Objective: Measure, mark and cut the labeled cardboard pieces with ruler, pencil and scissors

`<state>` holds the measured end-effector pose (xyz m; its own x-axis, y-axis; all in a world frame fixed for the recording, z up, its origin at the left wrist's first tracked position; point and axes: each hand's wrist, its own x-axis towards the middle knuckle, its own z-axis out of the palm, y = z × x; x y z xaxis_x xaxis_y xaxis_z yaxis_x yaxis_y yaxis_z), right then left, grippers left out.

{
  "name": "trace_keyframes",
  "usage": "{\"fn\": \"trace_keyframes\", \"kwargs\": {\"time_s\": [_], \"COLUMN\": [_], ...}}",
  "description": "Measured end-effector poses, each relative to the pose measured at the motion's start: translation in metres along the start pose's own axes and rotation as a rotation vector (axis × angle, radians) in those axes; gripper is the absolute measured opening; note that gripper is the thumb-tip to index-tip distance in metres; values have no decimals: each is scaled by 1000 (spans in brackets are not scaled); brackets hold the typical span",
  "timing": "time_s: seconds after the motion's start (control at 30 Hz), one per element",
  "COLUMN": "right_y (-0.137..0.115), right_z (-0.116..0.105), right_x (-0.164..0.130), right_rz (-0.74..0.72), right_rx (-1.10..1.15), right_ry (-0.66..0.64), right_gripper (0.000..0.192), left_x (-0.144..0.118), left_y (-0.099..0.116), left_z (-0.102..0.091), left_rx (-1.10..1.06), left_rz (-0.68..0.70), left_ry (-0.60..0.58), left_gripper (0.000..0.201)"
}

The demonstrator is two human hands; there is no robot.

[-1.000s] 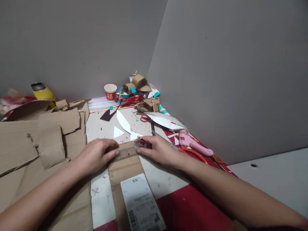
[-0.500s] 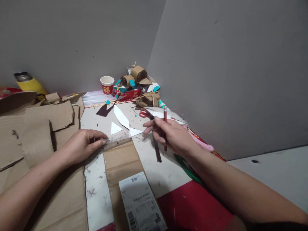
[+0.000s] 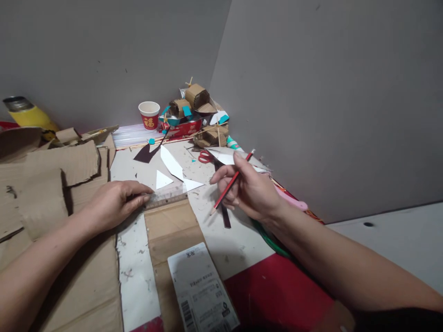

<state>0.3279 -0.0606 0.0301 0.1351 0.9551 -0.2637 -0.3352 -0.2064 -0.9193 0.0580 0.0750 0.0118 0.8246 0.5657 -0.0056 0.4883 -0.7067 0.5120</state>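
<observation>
The left hand (image 3: 116, 203) lay flat with its fingers spread, pressing one end of a clear ruler (image 3: 166, 198) onto the far edge of a brown cardboard strip (image 3: 171, 230). The right hand (image 3: 251, 191) was closed on a red pencil (image 3: 231, 183), held above the table beyond the ruler's other end, its tip pointing down toward the strip without touching it.

Taking the ruler as the landmark: a white shipping label (image 3: 200, 290) was stuck on the strip nearer the person — it bore a barcode and small printed lines too fine to read. A dark narrow strip (image 3: 225, 216) lay on the table under the pencil hand. Just beyond the ruler lay white paper triangles (image 3: 162, 180) and a dark paper offcut (image 3: 145, 154). Farther back, against the wall, stood a red-and-white paper cup (image 3: 149, 115) printed with a gold Chinese character, and beside it a pile of small cardboard models (image 3: 195, 108) with teal patches. Red-handled scissors (image 3: 206, 157) lay in front of that pile. A pink glue gun (image 3: 292, 200) showed partly behind the right wrist. Torn cardboard sheets (image 3: 51, 184) covered the table on the left-hand side of the ruler, with a yellow flask (image 3: 26, 115) at the far edge beyond them.
</observation>
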Motion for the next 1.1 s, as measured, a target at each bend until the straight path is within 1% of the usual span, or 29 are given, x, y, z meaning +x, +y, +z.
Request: {"fn": "trace_keyframes", "kwargs": {"time_s": [0.1, 0.17, 0.23, 0.3, 0.5, 0.63, 0.77, 0.97, 1.1], "right_y": [5, 7, 6, 5, 2, 1, 2, 4, 5], "right_z": [2, 3, 2, 1, -2, -1, -1, -2, 1], "right_x": [-1, -1, -2, -3, -1, 0, 0, 1, 1], "right_rz": [64, 68, 45, 12, -110, -150, -150, -148, -154], "right_rx": [-31, -42, -45, -58, -28, -28, -49, -60, -63], "right_ry": [-31, -50, -67, -56, 50, 70, 70, 79, 105], "right_gripper": [56, 48, 43, 39, 30, 28, 25, 23, 23], "left_x": [0, -1, 0, 0, -1, -1, 0, 0, 0], "left_y": [1, 2, 2, 1, -1, 1, 4, 2, 1], "left_z": [0, 0, 0, 0, 1, 2, 1, 2, 3], "left_rx": [24, 42, 50, 40, 9, 35, 31, 36, 14], "left_rz": [6, 9, 10, 8, -10, -13, -18, -9, 25], "left_ry": [14, 21, 21, 20, 27, 24, 12, 23, 26], "left_gripper": [36, 37, 38, 37, 36, 40, 40, 39, 38]}}
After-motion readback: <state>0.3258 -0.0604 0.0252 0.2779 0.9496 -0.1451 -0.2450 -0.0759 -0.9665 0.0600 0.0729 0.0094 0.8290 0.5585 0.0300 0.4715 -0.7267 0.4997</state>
